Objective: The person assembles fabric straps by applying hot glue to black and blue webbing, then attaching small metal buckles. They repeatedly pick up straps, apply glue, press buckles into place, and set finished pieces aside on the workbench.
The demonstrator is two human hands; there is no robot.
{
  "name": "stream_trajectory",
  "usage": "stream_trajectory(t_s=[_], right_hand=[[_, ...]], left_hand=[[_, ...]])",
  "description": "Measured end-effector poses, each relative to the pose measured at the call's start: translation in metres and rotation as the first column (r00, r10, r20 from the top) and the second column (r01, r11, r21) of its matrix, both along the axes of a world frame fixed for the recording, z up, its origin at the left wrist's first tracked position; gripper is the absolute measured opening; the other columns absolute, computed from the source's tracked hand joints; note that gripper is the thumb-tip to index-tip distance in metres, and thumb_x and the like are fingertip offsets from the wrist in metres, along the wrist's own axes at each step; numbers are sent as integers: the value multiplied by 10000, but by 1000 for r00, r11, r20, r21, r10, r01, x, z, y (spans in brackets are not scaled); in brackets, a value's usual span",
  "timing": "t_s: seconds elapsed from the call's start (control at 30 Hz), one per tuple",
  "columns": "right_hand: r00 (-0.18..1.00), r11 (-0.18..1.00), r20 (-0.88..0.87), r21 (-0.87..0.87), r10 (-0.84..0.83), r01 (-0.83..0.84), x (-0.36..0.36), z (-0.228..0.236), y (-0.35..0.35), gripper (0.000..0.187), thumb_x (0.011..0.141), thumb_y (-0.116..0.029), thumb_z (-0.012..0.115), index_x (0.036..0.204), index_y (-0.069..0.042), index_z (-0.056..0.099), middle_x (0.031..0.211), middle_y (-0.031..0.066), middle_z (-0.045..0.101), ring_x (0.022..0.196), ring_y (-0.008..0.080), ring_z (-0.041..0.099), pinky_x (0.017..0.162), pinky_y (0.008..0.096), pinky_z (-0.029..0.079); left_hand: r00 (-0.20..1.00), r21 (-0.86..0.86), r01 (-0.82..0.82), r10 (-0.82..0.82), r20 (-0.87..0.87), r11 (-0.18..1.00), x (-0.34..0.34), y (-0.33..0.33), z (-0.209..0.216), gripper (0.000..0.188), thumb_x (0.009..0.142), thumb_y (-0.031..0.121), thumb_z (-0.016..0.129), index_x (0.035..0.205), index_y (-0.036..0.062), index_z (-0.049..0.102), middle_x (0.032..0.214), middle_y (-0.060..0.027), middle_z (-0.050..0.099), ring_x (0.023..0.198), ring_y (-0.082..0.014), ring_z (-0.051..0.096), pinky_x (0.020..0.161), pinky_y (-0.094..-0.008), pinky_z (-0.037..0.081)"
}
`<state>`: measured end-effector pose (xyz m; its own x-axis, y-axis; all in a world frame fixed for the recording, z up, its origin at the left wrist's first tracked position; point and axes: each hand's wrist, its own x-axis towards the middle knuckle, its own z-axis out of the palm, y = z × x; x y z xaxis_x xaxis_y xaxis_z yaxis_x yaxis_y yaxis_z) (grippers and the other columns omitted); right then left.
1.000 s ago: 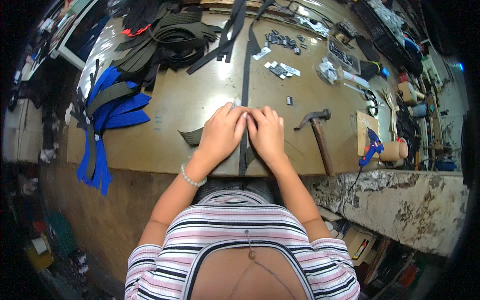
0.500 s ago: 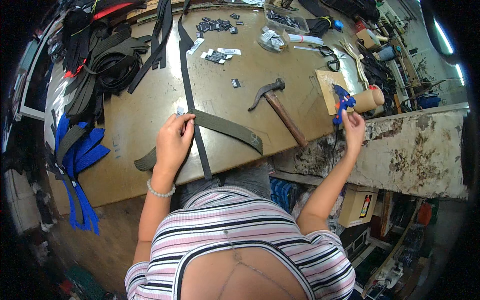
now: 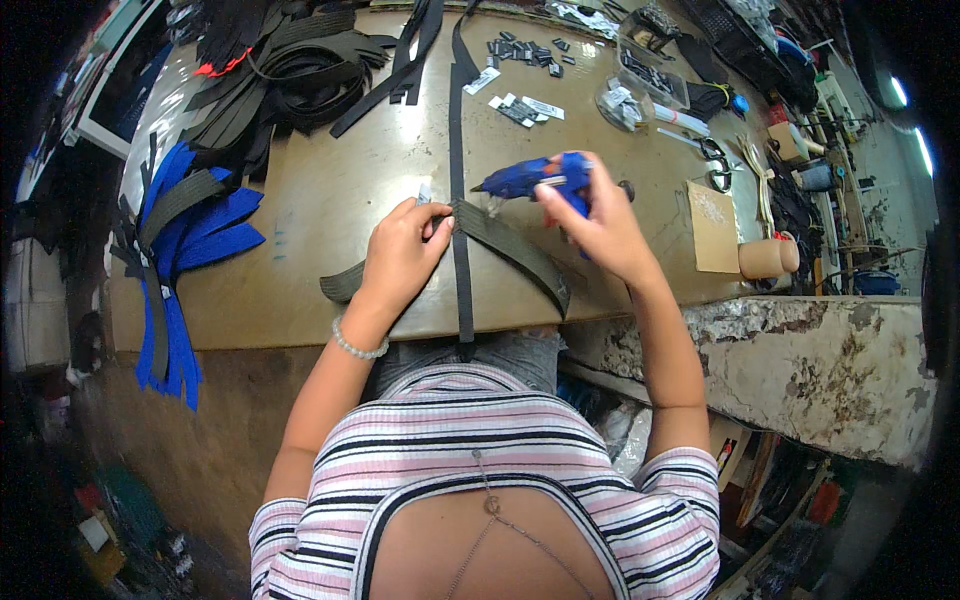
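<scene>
My right hand (image 3: 598, 218) is wrapped round a blue hot glue gun (image 3: 530, 180), its dark nozzle pointing left just above the strap. Between the thumb and fingers of my left hand (image 3: 410, 245) is pinched a dark olive webbing strap (image 3: 515, 255), folded at my fingertips. One end of it runs right, and the other shows left of my wrist. A small pale label (image 3: 425, 193) sticks up beside my left fingers. Close to the fold, a narrow black strip (image 3: 459, 150) crosses the table lengthwise. The hammer is mostly hidden behind my right hand.
Blue straps (image 3: 195, 235) hang over the table's left edge, near a pile of dark webbing (image 3: 310, 75). Farther back lie small black labels (image 3: 525, 50), white labels (image 3: 525, 108) and plastic tubs (image 3: 650, 75). Scissors (image 3: 716, 165), a cardboard piece (image 3: 712, 230) and a brown roll (image 3: 765, 258) are at right.
My right hand has lifted the glue gun from the cardboard and brought it left to the strap's fold. My left hand still pinches the strap. The whole view has shifted.
</scene>
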<state>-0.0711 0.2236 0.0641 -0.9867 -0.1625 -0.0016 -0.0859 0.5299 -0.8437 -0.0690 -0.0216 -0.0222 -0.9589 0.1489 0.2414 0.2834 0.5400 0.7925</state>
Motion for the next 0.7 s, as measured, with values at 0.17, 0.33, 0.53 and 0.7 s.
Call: stream_trajectory(t_s=[0.17,0.33,0.53,0.7], right_hand=[[996,970,51,228,68,-78,-21,-6,-20,511,935,-447,645,1181,-27,488,780,253,663,717,436,671,648,470,504],[995,954,13,282,102,-101,-24,-6,-21,498,938,-440,640,1156,-23,477,763,260,656,718,445,667,647,487,502],[991,948,18,291,132,-131,-6,1,-23,467,944,-404,641,1122,-9,466,755,260,655,695,455,656,623,494,494],[988,952,6,266,155,-151,14,-1,-23,440,943,-365,655,1122,-14,460,749,254,654,675,451,652,595,483,490]], left_hand=[[999,-10,15,-15,33,1000,0,-2,0,176,856,143,693,978,28,744,755,-129,586,677,-268,593,648,-381,489],[1000,-11,9,-9,27,1000,1,-2,0,168,858,136,682,967,23,742,749,-130,581,683,-281,598,647,-391,488],[999,8,4,-4,-38,1000,-1,-1,-4,157,858,122,710,970,20,749,699,-108,549,616,-226,550,586,-356,441],[1000,-4,-3,3,12,1000,1,-1,-3,158,855,132,682,956,28,746,730,-126,576,667,-287,597,638,-393,486]])
